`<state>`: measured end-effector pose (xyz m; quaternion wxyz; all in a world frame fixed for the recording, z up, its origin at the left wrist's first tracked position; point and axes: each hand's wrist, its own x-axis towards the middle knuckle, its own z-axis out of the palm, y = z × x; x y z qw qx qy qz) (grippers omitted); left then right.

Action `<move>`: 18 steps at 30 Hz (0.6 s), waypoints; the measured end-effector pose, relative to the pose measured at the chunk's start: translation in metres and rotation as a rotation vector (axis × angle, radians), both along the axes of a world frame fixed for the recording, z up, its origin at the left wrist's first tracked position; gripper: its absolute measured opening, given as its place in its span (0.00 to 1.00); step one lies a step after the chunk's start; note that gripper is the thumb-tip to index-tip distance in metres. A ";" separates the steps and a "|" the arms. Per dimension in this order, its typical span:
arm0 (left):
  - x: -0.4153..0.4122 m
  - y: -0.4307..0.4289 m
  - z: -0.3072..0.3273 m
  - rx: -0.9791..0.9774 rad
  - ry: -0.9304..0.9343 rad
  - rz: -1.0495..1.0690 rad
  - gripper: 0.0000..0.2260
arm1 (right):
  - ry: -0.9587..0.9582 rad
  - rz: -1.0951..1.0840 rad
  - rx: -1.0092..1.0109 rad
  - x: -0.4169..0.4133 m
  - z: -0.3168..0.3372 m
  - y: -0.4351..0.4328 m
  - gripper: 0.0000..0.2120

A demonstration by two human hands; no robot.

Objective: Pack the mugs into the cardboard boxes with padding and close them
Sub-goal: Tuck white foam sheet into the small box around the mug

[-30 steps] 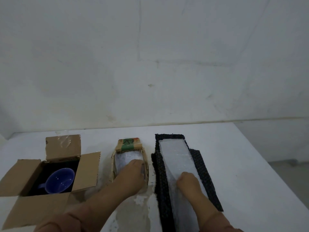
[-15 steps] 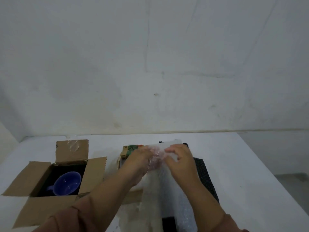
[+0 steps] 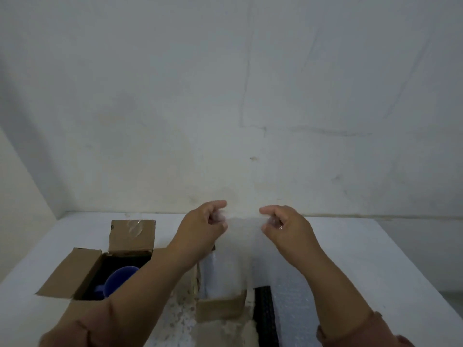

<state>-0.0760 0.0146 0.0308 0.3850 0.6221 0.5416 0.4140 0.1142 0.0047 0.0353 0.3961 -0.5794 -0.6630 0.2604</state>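
Bubble wrap (image 3: 241, 249) held up, stretched between left hand (image 3: 201, 227) and right hand (image 3: 288, 230); fingers (image 3: 220, 203) pinch top corners.

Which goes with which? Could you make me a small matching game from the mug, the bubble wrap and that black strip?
Things:
1. blue mug
2. bubble wrap sheet
3. black mesh strip

Places:
A. pinched and held up between the left hand and right hand
B. lying flat on the white table
C. inside the open cardboard box

Pairs: 1-C, 2-A, 3-B
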 end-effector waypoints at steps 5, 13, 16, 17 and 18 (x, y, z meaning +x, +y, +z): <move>-0.010 -0.002 0.014 0.057 -0.201 -0.060 0.05 | 0.103 0.007 0.081 -0.004 0.022 -0.002 0.11; -0.015 0.005 -0.007 -0.374 -0.530 -0.239 0.09 | 0.754 0.170 -0.147 -0.013 0.035 0.012 0.06; -0.012 0.008 -0.010 -0.389 -0.567 -0.185 0.09 | 0.636 0.198 -0.350 -0.007 0.015 0.016 0.12; -0.013 0.009 -0.010 -0.392 -0.570 -0.180 0.09 | 0.551 0.202 -0.405 -0.006 0.008 0.016 0.11; -0.014 0.010 -0.012 -0.400 -0.570 -0.185 0.09 | 0.487 0.194 -0.431 -0.005 0.000 0.016 0.09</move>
